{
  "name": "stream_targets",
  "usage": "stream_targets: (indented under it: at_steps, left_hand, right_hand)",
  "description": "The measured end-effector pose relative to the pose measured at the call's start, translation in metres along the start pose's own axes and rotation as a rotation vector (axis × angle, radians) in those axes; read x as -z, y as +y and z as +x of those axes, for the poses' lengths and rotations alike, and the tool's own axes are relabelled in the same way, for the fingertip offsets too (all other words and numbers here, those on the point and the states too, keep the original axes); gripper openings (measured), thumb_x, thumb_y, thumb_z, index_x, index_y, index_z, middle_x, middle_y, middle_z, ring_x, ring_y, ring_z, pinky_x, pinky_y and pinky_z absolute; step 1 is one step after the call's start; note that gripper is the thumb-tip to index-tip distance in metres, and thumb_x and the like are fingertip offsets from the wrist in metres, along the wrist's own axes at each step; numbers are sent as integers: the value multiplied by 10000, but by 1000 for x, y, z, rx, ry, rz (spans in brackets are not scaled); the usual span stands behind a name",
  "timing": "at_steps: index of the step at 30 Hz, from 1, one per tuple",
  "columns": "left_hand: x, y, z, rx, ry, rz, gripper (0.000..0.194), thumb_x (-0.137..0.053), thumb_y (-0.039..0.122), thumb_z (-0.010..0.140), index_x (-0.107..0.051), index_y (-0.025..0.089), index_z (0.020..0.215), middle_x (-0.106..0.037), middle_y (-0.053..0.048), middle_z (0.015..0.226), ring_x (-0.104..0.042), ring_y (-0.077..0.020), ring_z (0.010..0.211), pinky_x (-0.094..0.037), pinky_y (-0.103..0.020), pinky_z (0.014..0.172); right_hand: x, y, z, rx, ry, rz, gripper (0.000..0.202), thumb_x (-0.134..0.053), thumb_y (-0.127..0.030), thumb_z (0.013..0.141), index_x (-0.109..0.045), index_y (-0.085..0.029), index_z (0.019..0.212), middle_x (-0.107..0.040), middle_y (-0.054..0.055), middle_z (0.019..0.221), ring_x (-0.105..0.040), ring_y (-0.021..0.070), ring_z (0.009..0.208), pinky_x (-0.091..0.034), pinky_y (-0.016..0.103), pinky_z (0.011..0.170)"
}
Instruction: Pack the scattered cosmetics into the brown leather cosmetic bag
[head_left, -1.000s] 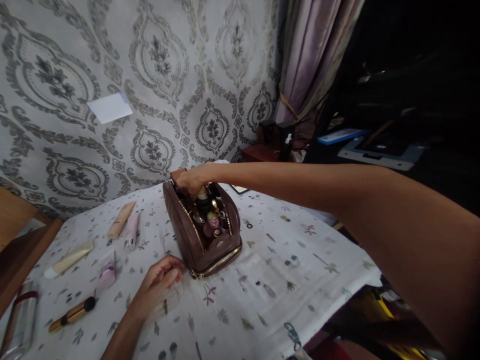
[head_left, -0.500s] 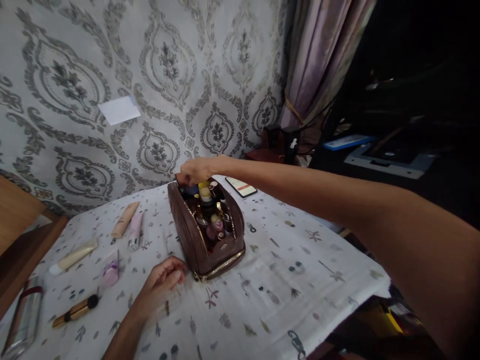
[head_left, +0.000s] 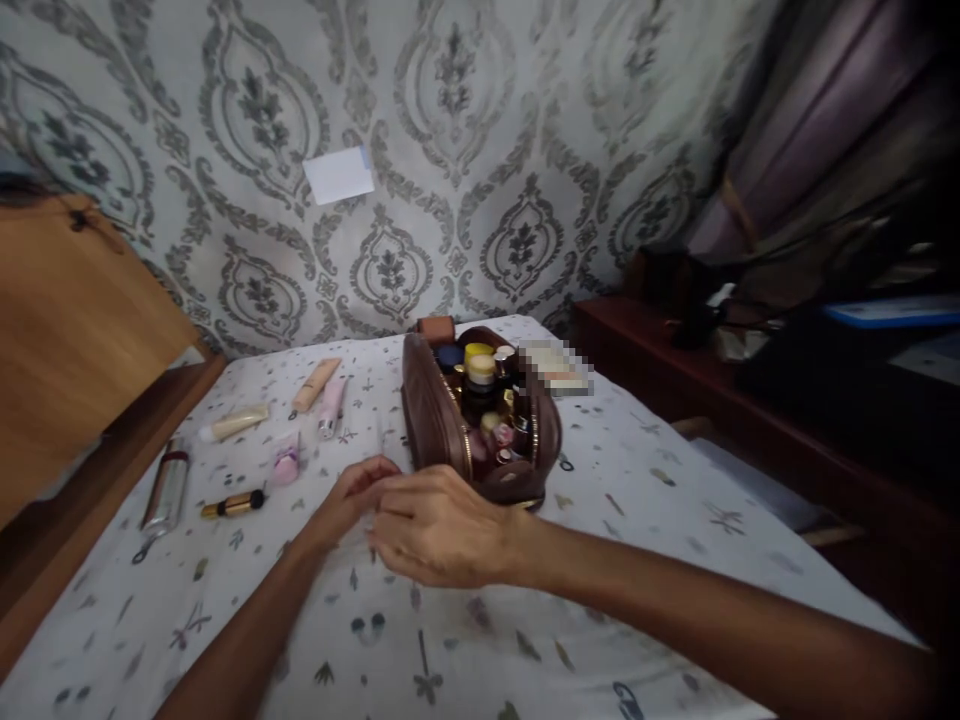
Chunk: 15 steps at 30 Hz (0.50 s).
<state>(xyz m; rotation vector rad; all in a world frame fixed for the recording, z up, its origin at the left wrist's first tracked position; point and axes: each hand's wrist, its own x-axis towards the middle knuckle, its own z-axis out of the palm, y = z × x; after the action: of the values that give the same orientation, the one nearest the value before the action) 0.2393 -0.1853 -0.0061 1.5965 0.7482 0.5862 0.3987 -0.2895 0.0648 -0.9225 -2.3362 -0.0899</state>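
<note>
A brown leather bag [head_left: 431, 408] stands unzipped on the patterned white cloth, filled with several small bottles and jars, among them a yellow-lidded jar [head_left: 481, 372]. In front of the bag, my right hand [head_left: 442, 525] is closed, its fingers curled towards my left hand. My left hand [head_left: 361, 488] meets it with fingers bent together. Whatever may be between the fingertips is hidden. A brown box-like piece [head_left: 436, 330] shows at the bag's far end.
Left of the bag lie a peach tube [head_left: 316, 384], pink tubes, a cream tube [head_left: 236, 422], a gold-and-black tube [head_left: 234, 504] and a silver can [head_left: 166, 492]. A wooden panel [head_left: 82, 330] borders the left. Behind is the patterned wall [head_left: 390, 265].
My right hand has come back from the bag's far end to its near side, meeting my left hand. The view has shifted, so the bag appears further right.
</note>
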Motion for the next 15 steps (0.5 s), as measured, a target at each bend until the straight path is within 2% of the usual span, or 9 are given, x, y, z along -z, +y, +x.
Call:
stream_targets:
  at_steps: [2,3,5,8,10,12,15]
  left_hand:
    - [10,-1,3,-35,3,-20,388,-658,533,785,-642,156,877,-628,-19,703,-527,-137,568,-411,-253,530]
    - [16,-2,4,-53,27,-17,387,-634,531,806,-626,156,902,-611,-8,684,-509,-123,537,-388,-239,504]
    - [28,-2,6,-101,136,46,370,-594,516,833,-604,158,924,-587,3,666,-511,-121,535,-367,-225,489]
    - [50,2,7,-210,328,276,294,-535,452,867,-593,165,888,-576,0,668,-548,-143,611,-416,-241,572]
    - [70,7,6,-234,460,489,246,-485,398,891,-590,175,872,-593,-5,683,-562,-156,652,-433,-256,638]
    - [92,11,1,-163,593,733,226,-449,353,909,-600,186,899,-637,-20,736,-584,-174,710,-426,-266,679]
    - [124,15,-8,76,740,1040,242,-415,318,930,-621,199,976,-692,-56,866,-615,-213,825,-398,-284,705]
  right_hand:
    - [-28,-3,-4,-70,21,120,270,-506,-146,856,-509,-205,592,-599,12,619,-491,145,606,-298,297,552]
    - [-41,-2,-4,-154,43,200,277,-514,-99,803,-452,-200,553,-552,-12,566,-448,123,551,-283,285,543]
    - [-62,1,1,-347,64,370,309,-516,-75,746,-352,-192,512,-438,-49,486,-355,92,478,-243,265,515]
    - [-85,7,11,-546,54,603,349,-522,-154,780,-314,-194,502,-330,-66,458,-312,81,464,-222,237,490]
    - [-99,11,15,-630,61,756,348,-523,-244,815,-360,-198,511,-367,-59,475,-355,86,479,-253,220,486]
    - [-112,14,14,-727,89,877,353,-514,-326,837,-407,-201,525,-417,-49,488,-385,93,473,-284,216,474]
    - [-124,14,7,-780,149,886,376,-526,-402,851,-454,-198,543,-425,-46,490,-386,97,473,-296,219,474]
